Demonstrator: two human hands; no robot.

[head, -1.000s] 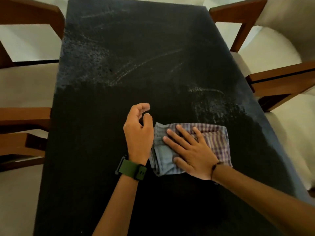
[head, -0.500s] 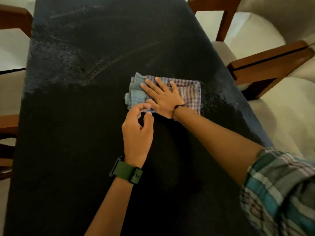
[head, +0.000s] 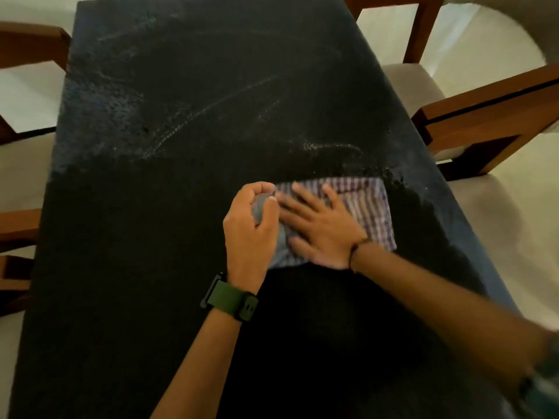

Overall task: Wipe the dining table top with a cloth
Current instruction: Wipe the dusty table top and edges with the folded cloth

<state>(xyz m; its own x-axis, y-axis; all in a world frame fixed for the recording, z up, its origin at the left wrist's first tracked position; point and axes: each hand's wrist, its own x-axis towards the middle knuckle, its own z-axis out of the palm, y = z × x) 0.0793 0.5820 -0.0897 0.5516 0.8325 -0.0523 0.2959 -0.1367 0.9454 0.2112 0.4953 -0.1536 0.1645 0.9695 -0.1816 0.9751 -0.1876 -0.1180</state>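
Mid-wipe, approx. half done by look of surface. Cloth (head: 367,207) flat on bench (head: 127,267), right of centre. Right hand (head: 320,229) spread flat, fingers straight, pressing cloth down. Left hand (head: 249,228) curled, pinching cloth's left edge. Near part of bench dark and even, likely wiped. Far part w/ pale streaks and specks, esp. far-left; not yet wiped.

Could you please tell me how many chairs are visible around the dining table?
4, all only partly in view: two on the left, far and near, and two on the right, far and near. Others may sit outside the frame.
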